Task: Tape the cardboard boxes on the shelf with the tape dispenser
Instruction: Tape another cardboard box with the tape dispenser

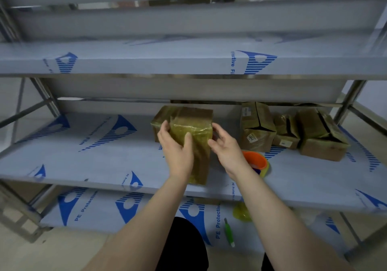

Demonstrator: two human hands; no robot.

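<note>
Cardboard box [189,124], wrapped in yellowish tape, stands mid-shelf [94,162]. Head view: I have the left hand [178,145] gripping its left side, the right hand [226,148] loosely open at its right edge, holding nothing. Tape dispenser [256,163] lies idle alongside. Other boxes [257,128] at right show open seams; I judge those remain

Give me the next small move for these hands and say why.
Probably draw the right hand back to the tape dispenser lying on the shelf just beside its wrist. That hand is open and holds nothing, the left hand grips the box, whose front looks covered in glossy tape, and the boxes to the right show gaping flaps.
</note>
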